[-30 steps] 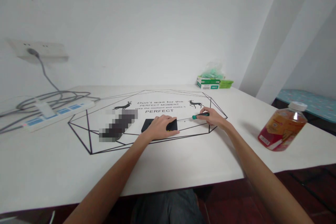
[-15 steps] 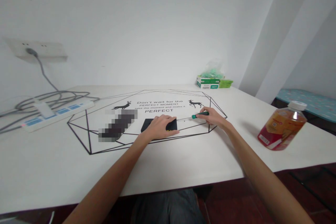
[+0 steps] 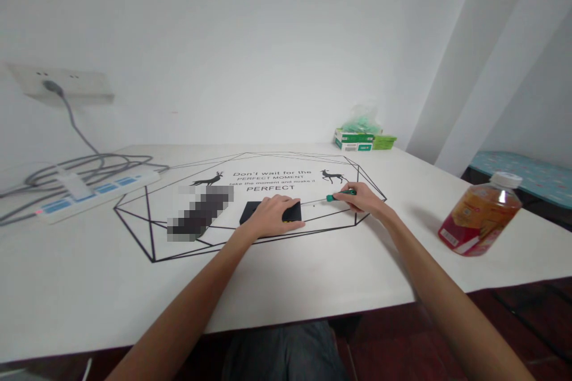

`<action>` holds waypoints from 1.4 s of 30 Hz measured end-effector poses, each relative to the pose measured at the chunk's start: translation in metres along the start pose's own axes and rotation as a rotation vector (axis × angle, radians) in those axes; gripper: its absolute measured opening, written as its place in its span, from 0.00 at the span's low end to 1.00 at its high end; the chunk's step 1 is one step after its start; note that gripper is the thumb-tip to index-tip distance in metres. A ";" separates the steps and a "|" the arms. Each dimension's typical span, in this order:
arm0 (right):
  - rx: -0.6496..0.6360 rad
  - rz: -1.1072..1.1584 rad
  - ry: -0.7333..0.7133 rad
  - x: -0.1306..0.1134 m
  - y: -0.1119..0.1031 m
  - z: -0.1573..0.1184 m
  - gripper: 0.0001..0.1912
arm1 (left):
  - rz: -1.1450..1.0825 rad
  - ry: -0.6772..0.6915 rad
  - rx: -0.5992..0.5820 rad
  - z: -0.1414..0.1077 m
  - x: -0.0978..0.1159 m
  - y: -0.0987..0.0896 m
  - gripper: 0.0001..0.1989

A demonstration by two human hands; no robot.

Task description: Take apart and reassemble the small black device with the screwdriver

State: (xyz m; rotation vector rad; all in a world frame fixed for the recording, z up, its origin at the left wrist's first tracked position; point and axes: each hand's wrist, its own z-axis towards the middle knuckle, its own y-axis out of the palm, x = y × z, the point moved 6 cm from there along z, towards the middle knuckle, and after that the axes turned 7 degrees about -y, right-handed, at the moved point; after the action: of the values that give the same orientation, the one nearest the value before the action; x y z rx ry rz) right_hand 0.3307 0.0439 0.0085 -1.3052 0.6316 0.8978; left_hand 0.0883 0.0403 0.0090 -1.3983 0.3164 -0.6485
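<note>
A flat black box [image 3: 292, 212] lies on the white table, with my left hand [image 3: 269, 216] gripping it from above, thumb and fingers over its right part. To the right, my right hand [image 3: 361, 197] holds a screwdriver [image 3: 342, 195] with a dark and green handle. Its thin shaft points left and its tip is at the right side of the black box. A small dark speck [image 3: 314, 206] lies on the table just below the shaft.
A pixelated dark object [image 3: 201, 213] lies left of the box. A power strip [image 3: 100, 193] with coiled cables is at the far left. An orange drink bottle [image 3: 481, 214] stands at the right. Green and white boxes [image 3: 354, 138] with a plastic bag are at the back.
</note>
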 end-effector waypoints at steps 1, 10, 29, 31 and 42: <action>0.017 -0.069 -0.032 0.000 -0.001 0.002 0.25 | 0.000 0.000 -0.002 0.000 0.000 0.000 0.36; 0.006 0.000 -0.022 0.001 0.001 0.001 0.25 | -0.003 0.009 0.004 0.001 -0.001 0.001 0.36; -0.018 0.047 0.000 0.008 0.002 0.002 0.25 | -0.013 0.004 0.005 0.001 -0.001 0.000 0.36; 0.024 -0.048 -0.070 0.008 -0.002 0.006 0.25 | -0.018 0.001 0.001 0.001 -0.001 0.001 0.36; -0.033 0.045 0.039 0.011 0.003 0.002 0.27 | -0.023 -0.018 -0.013 0.000 0.000 -0.002 0.36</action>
State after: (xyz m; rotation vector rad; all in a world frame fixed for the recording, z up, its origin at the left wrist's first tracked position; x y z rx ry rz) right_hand 0.3336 0.0480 -0.0017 -1.3452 0.6814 0.9242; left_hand 0.0880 0.0400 0.0104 -1.4215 0.2905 -0.6533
